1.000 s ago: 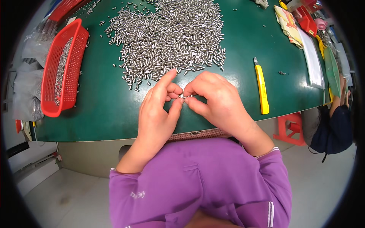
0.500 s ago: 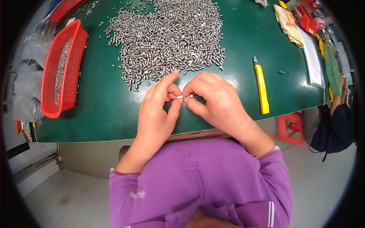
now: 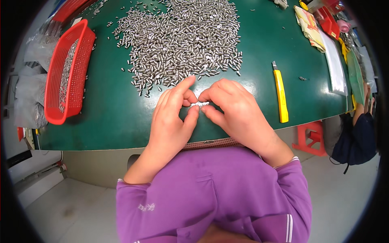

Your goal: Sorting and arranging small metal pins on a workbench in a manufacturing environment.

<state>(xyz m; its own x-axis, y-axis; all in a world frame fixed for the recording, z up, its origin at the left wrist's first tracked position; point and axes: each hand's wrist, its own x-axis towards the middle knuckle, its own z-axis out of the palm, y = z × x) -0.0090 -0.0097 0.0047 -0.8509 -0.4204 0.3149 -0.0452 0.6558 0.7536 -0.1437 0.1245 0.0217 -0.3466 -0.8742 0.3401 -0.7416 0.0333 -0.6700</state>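
My left hand and my right hand meet near the front edge of the green table. Between their fingertips is a short row of small silver metal parts, side by side with light round ends showing. Thumb and fingers of my left hand pinch the row's left end; those of my right hand close on its right end. The left index finger is stretched forward, off the row. Just beyond my hands spreads a large pile of small bullet-shaped metal parts.
A red perforated basket holding more metal parts stands at the left, beside clear plastic bags. Right of my hands lies a yellow utility knife, blade out. Cloth, plastic sheets and red bins line the right side. Another person's dark sleeve shows far right.
Both hands have shifted slightly right, and more of the row of metal parts shows between my fingertips. My grip has adjusted a little.
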